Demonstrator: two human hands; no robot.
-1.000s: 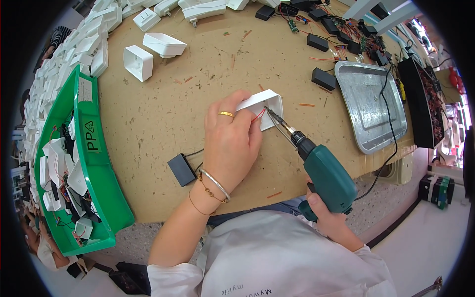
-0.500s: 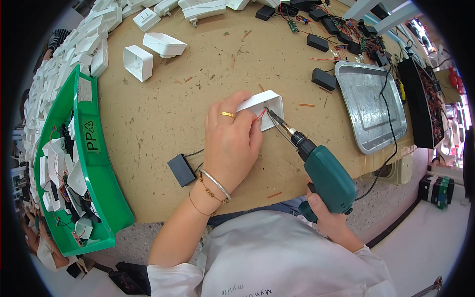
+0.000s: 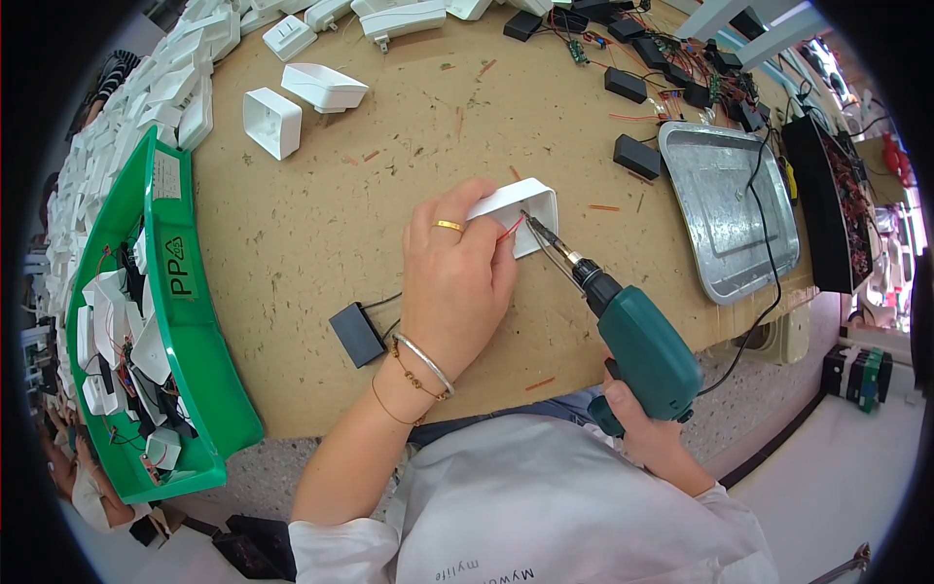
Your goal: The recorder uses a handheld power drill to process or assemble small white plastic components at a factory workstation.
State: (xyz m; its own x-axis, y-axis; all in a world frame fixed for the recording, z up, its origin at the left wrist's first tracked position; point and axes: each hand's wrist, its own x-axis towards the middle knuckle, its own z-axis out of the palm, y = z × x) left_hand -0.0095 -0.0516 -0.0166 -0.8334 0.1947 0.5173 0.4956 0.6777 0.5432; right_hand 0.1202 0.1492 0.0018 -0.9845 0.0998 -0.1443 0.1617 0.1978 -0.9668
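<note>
My left hand (image 3: 455, 258) is closed on a white plastic housing (image 3: 541, 200), its open side toward me. A thin red wire (image 3: 511, 229) runs from my fingers into the housing. My right hand (image 3: 644, 428) grips the handle of a green gun-shaped soldering iron (image 3: 647, 352). Its tip reaches inside the housing, at the end of the red wire; whether they touch is too small to tell. A black box (image 3: 357, 335) lies left of my left wrist, and its black leads pass under that hand.
A green bin (image 3: 199, 360) of white and black parts stands at the left. White housings (image 3: 271, 124) lie behind it, many piled at far left. A metal tray (image 3: 732, 209) sits at right, crossed by a black cord (image 3: 769, 238). Black boxes with wires (image 3: 681, 68) crowd the far right.
</note>
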